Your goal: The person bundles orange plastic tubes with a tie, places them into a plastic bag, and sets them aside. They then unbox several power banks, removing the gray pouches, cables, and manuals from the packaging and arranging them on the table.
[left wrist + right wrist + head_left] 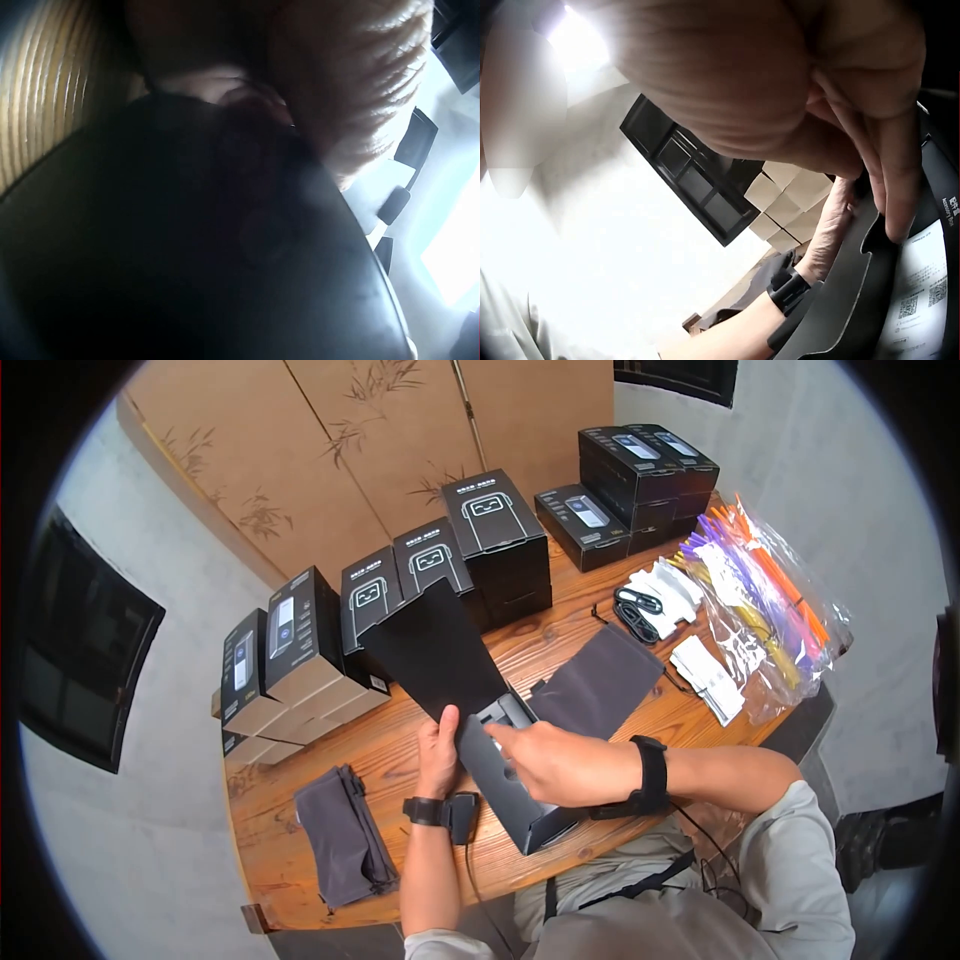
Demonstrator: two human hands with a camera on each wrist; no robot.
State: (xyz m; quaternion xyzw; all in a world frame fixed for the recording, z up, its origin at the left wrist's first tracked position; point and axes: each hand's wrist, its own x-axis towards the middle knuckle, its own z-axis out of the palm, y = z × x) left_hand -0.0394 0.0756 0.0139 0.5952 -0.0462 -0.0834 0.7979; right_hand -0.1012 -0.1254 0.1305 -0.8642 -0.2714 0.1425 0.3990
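Note:
An open black box [500, 788] lies slanted near the table's front edge, its tall lid flap [435, 645] raised at the far end. My left hand [437, 752] grips the box's left side, thumb up by the base of the flap. Over the box, my right hand [565, 763] has its fingertips down inside, by a grey insert [508, 712]. The right wrist view shows the right hand's fingers [896, 176] beside a white card [919, 292] with QR codes; whether they pinch anything is hidden. Dark box surface [187, 240] fills much of the left wrist view.
Grey pouches [343, 838] lie at the left, another pouch [600, 680] behind the box. Black boxes [495, 525] line the back. Cables [638, 610], white packets [708, 678] and a bag of colourful sticks [765, 600] are at the right.

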